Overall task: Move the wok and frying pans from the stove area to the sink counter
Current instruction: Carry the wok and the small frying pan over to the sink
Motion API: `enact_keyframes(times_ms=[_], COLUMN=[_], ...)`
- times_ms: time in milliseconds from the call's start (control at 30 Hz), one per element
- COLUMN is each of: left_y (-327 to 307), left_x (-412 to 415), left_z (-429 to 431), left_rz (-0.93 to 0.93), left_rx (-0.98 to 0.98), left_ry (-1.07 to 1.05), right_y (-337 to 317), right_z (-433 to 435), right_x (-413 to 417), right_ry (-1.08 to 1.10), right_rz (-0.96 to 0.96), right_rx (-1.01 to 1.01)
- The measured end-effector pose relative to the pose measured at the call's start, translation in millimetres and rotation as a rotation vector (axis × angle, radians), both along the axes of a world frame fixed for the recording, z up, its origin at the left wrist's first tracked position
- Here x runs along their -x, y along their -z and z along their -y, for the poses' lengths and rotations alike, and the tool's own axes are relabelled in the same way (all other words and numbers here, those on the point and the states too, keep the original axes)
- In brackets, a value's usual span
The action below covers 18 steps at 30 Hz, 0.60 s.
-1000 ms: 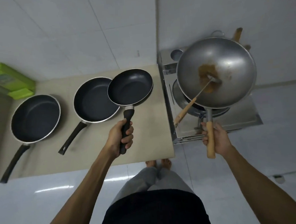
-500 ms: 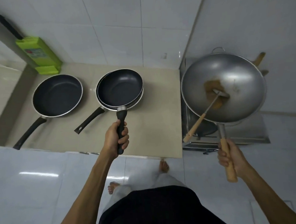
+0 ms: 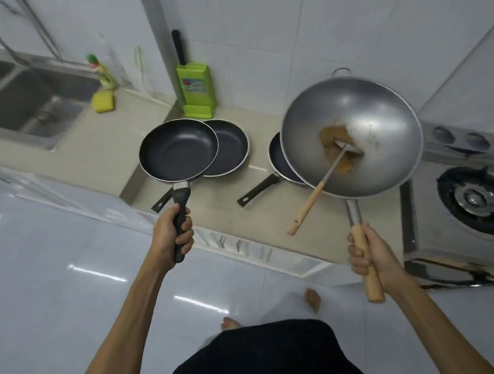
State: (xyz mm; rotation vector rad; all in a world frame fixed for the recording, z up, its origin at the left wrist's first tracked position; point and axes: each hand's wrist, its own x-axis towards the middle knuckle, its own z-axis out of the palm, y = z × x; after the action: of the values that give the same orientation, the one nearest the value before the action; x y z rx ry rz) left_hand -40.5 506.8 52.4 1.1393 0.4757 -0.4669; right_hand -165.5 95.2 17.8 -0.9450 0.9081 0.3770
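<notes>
Left hand (image 3: 172, 234) clenched round frying pan (image 3: 178, 150) handle; right hand (image 3: 373, 258) clenched round wok (image 3: 351, 135) handle, both above counter (image 3: 104, 143). Keep wok level, spatula (image 3: 317, 194) loose inside; carry left toward sink (image 3: 29, 99).

We grip the black handle of a small frying pan (image 3: 178, 149) in our left hand (image 3: 170, 235), lifted above the beige counter (image 3: 104, 149), its rim overlapping a second pan (image 3: 229, 146) lying there. Our right hand (image 3: 373, 258) wraps the wooden handle of the steel wok (image 3: 380, 115), raised and hiding part of a third pan (image 3: 279, 161). A spatula (image 3: 321, 186) leans inside the wok on brown residue. The sink (image 3: 17, 99) lies far left, the gas burner (image 3: 476, 200) right.
</notes>
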Motion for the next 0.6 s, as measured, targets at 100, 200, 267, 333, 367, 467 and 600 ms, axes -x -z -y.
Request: enact_keyframes(times_ms=[100,200,267,333,367,467,600], left_y=[-13,-20,-22,-22,-23,-19,-15], left_x=[-10,-20,-27,-39,-47,-74,-116], left_z=[-72,-134,-171,-206,-223,-273,-339], left_rz=[0.041,0.070,0.078,0.077,0.077,0.081,0.075], left_rx=[-0.002,-0.046,-0.055,-0.063,-0.065,-0.073,-0.068], left_ry=[-0.088,-0.180,-0.234,-0.285,-0.306,-0.359,-0.431], right_y=[-7,-14,-15,-15,-15,-12,-11], right_z=[-69,-122,-154,-187,-205,-261,-336], right_x=[-33,-75,-105,-138,-155,-207,-279], right_ry=[-0.092,-0.208,-0.288,-0.352,-0.379,-0.462,-0.545], right_rz=[0.010,0.007,0.023,0.025,0.021,0.018,0.019], right_rx=[0.025,0.067,0.078,0.079,0.076,0.069,0.033])
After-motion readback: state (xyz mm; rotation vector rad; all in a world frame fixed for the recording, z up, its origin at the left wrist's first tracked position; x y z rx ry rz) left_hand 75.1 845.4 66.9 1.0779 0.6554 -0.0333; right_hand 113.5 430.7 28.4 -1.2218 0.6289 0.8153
